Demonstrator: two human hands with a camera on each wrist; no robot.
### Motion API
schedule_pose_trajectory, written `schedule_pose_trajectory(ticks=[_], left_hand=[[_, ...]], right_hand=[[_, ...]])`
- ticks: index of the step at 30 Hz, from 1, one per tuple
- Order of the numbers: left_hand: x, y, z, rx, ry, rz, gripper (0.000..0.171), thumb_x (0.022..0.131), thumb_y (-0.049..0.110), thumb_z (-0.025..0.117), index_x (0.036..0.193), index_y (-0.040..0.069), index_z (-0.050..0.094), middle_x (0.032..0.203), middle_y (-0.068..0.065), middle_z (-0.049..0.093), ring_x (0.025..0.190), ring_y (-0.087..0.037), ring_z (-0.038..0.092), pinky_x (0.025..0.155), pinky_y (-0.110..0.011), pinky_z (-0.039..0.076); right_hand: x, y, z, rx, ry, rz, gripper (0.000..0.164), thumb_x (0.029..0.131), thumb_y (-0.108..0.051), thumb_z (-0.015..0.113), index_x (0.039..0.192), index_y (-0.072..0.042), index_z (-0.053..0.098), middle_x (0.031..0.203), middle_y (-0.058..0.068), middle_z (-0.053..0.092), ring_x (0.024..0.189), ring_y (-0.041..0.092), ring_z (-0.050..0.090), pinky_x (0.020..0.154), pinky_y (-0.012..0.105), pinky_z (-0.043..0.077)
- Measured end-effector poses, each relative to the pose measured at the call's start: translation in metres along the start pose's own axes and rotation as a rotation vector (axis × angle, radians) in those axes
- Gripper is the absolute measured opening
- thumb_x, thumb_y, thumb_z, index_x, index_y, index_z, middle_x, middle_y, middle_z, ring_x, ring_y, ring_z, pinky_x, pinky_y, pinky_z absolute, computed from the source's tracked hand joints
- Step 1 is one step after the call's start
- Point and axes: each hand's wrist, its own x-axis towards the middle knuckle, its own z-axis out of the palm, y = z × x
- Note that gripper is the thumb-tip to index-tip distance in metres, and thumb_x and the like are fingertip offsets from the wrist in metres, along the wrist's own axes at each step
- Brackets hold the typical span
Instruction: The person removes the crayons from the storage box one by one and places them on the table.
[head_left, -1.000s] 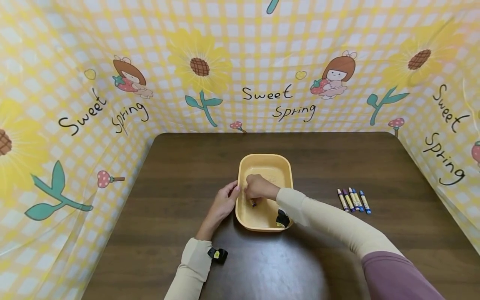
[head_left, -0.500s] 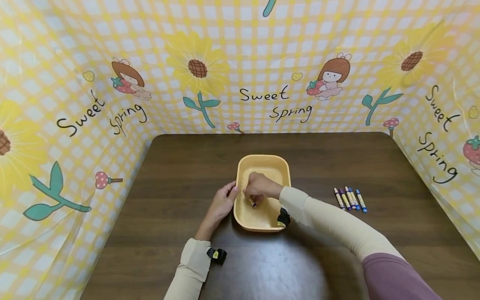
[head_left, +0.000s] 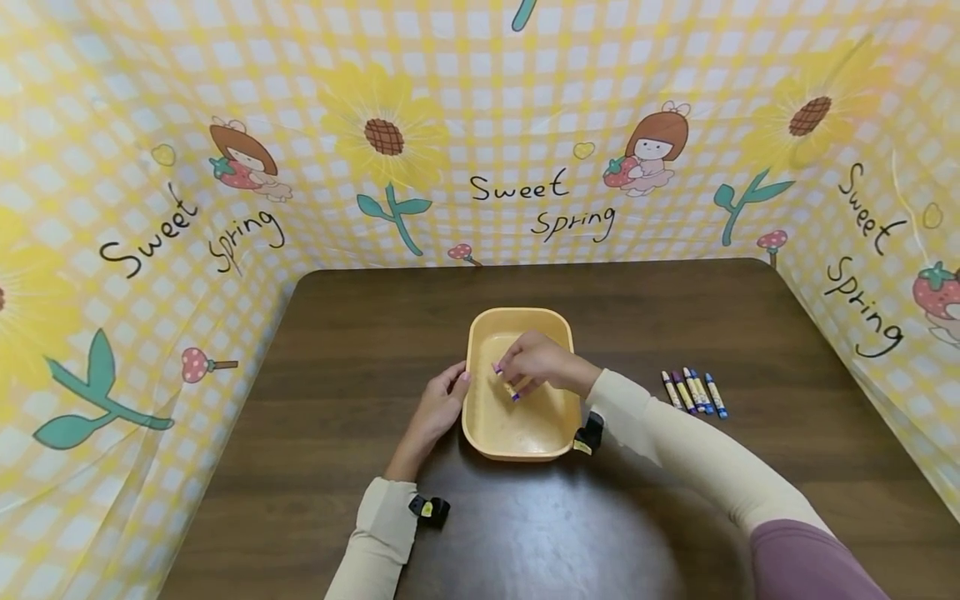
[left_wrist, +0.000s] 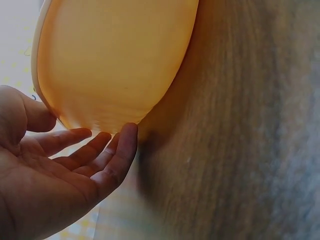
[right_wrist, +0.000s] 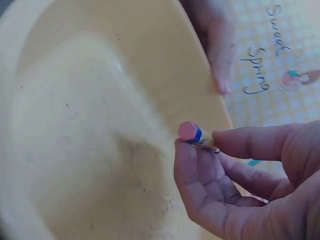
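Observation:
My right hand (head_left: 543, 362) is above the inside of the yellow plastic bin (head_left: 521, 437), pinching a crayon (right_wrist: 202, 139) between thumb and fingers. In the right wrist view the crayon's pink end and blue band show, while part of its wrapper is hidden by the fingers. My left hand (head_left: 441, 402) rests at the bin's left side. Its relaxed fingers (left_wrist: 125, 150) lie against the outer wall in the left wrist view, with the thumb at the rim.
Several crayons (head_left: 693, 392) lie in a loose row on the brown table (head_left: 600, 325), right of the bin. Tiny specks dot the bin's floor. A patterned yellow checked cloth (head_left: 450, 83) stands around the table's back and sides.
My right hand has lifted from the bin's floor and shifted slightly right, bringing the crayon up with it. The left hand stays at the bin's side.

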Motion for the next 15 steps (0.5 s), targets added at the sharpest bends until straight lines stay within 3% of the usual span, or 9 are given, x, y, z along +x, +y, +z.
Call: schedule_pose_trajectory(ticks=[8,9,15], left_hand=[[0.002,0.001,0.000,-0.001,-0.005,0.005,0.046,0.109,0.015,0.046,0.148,-0.008,0.044,0.148,-0.027,0.051,0.137,-0.039,0.050,0.116,-0.052,0.039],[-0.001,0.007,0.000,-0.004,-0.010,0.002,0.046,0.108,0.014,0.046,0.148,-0.009,0.044,0.148,-0.028,0.051,0.137,-0.040,0.049,0.116,-0.052,0.039],[-0.001,0.006,0.000,-0.001,-0.012,-0.004,0.045,0.108,0.014,0.046,0.148,-0.007,0.045,0.148,-0.027,0.052,0.136,-0.038,0.050,0.115,-0.052,0.040]], right_hand=[[-0.007,0.003,-0.017,0.151,0.003,-0.009,0.031,0.090,0.003,0.067,0.119,0.014,0.066,0.120,0.022,0.069,0.081,0.015,0.065,0.074,0.037,0.063],[-0.007,0.003,-0.019,0.163,0.004,-0.012,0.032,0.090,0.003,0.067,0.120,0.014,0.066,0.122,0.023,0.068,0.080,0.014,0.066,0.074,0.037,0.063],[-0.014,0.008,-0.030,0.228,0.026,-0.036,0.035,0.092,0.003,0.068,0.124,0.016,0.063,0.129,0.026,0.065,0.080,0.014,0.067,0.075,0.038,0.063]])
